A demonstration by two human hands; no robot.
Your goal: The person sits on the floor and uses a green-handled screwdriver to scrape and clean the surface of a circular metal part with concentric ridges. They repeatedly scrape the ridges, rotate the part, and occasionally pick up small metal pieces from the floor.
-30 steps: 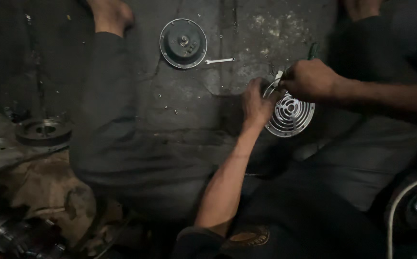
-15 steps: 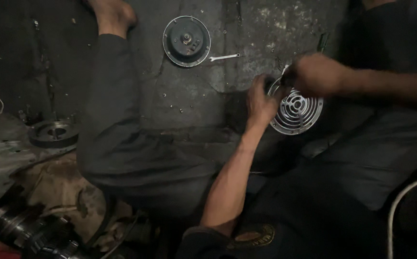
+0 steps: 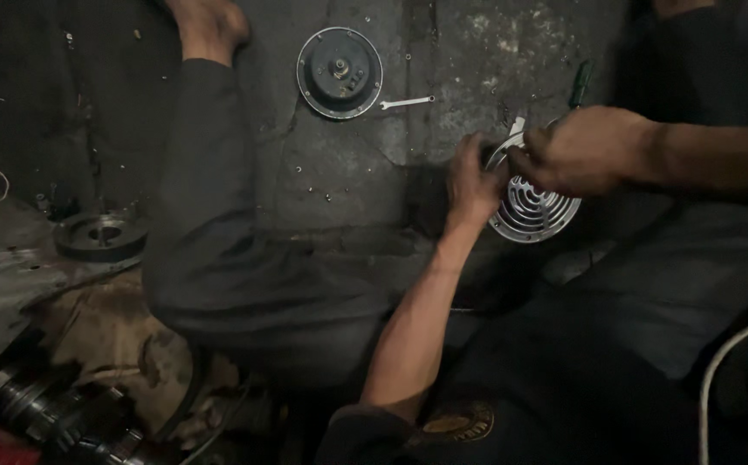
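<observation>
A round silver grille (image 3: 536, 215) with curved slots lies on the dark concrete floor between my legs. My left hand (image 3: 470, 182) grips its left rim, fingers curled over the edge. My right hand (image 3: 582, 151) is closed just above the grille's top, pinching a small pale metal tool (image 3: 514, 131) whose tip sticks out towards my left hand. Behind my right hand shows a green-handled screwdriver (image 3: 581, 83); I cannot tell whether it is held or lying on the floor. Most of the grille's top edge is hidden by both hands.
A dark round disc housing (image 3: 340, 71) lies farther out, with a small wrench (image 3: 407, 102) beside it. My left leg (image 3: 219, 258) stretches up to a bare foot (image 3: 210, 30). A pulley (image 3: 98, 235) and greasy engine parts (image 3: 55, 405) sit left; a white cable (image 3: 718, 370) curves at right.
Both hands stay at the grille. My right hand has closed in a little over its top edge, and my view has drifted slightly.
</observation>
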